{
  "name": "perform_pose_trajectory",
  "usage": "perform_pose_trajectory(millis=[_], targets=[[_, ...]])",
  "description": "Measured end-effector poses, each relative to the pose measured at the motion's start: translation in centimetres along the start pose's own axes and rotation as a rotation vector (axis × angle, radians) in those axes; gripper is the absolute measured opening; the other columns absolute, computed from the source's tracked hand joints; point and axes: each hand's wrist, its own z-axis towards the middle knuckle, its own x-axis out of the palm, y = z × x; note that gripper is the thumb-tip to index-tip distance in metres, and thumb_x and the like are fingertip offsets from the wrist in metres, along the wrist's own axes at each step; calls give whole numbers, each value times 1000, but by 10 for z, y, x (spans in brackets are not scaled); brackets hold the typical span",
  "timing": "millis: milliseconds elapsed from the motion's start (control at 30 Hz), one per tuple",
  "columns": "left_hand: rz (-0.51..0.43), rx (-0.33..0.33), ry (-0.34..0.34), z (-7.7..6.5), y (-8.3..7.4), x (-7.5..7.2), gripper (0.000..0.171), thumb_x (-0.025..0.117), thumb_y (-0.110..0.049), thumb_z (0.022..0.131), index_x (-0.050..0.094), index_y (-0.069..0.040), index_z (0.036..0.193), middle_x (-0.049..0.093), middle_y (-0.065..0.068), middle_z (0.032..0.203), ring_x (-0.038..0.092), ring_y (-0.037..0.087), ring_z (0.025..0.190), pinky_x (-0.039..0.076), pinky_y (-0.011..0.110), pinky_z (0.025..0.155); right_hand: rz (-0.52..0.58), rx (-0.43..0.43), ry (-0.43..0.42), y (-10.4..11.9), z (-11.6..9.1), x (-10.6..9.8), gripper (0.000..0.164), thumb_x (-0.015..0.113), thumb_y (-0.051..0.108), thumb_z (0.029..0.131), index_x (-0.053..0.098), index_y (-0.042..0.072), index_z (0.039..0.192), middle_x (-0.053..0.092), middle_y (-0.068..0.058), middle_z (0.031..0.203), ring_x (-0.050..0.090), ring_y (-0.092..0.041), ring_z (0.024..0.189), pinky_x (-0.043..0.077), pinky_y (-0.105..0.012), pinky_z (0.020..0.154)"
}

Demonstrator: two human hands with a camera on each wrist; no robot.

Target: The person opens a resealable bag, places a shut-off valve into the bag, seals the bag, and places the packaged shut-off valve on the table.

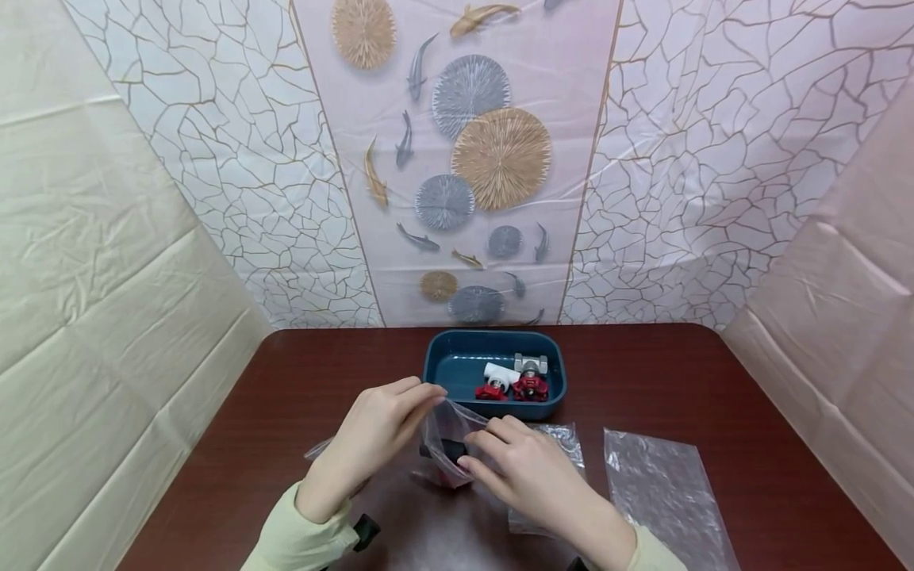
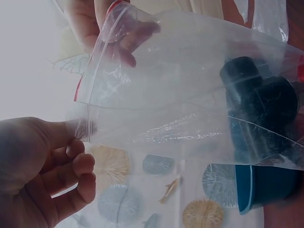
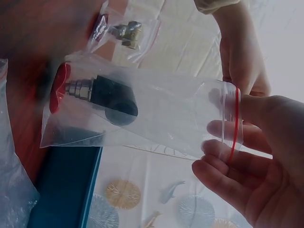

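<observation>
Between my two hands hangs a clear zip bag (image 3: pixel 166 109) with a red line along its mouth. Inside, at the bottom end, lies a valve with a black body (image 3: pixel 111 97) and a red handle (image 3: pixel 60 88). My left hand (image 1: pixel 378 424) pinches one side of the bag's mouth between thumb and finger, its other fingers curled in the left wrist view. With thumb and fingers, my right hand (image 1: pixel 531 460) grips the opposite side of the mouth. Some of the right fingers show through the plastic.
Behind the hands stands a blue bin (image 1: pixel 437 373) holding a white-bodied valve (image 1: pixel 500 377) and a metal valve (image 1: pixel 531 373), both with red handles. Flat clear bags (image 1: pixel 660 484) lie on the right of the table. A bagged brass-coloured valve (image 3: pixel 128 34) shows in the right wrist view.
</observation>
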Motion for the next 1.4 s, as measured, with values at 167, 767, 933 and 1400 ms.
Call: perform_pose_trajectory(millis=[167, 767, 933, 1400], targets=[[5, -22, 8, -2, 3, 0, 11, 62, -19, 90, 69, -18, 99, 60, -11, 83, 49, -1, 62, 42, 17, 56, 13, -15, 9, -1, 2, 5, 18, 63, 32, 89, 68, 17, 97, 57, 10, 88, 50, -4, 78, 47, -24, 63], [-100, -31, 141, -36, 0, 7, 47, 61, -41, 88, 48, -31, 131, 48, -18, 95, 41, -4, 60, 36, 12, 56, 52, 17, 21, -12, -1, 11, 16, 65, 29, 87, 68, 18, 98, 56, 12, 86, 52, -3, 77, 47, -23, 62], [-138, 83, 170, -52, -4, 9, 40, 67, -43, 83, 58, -30, 119, 49, -12, 116, 50, -2, 74, 43, 15, 67, 143, 74, 89, -15, -8, 10, 17, 61, 31, 90, 68, 19, 100, 57, 12, 86, 52, -2, 74, 45, -21, 61], [-64, 248, -54, -63, 0, 7, 12, 69, -16, 84, 66, -20, 95, 54, -9, 97, 53, 2, 76, 45, 19, 69, 177, -91, -71, -32, -21, 7, 21, 51, 23, 96, 65, 25, 112, 47, 3, 128, 54, -7, 89, 38, -10, 58]])
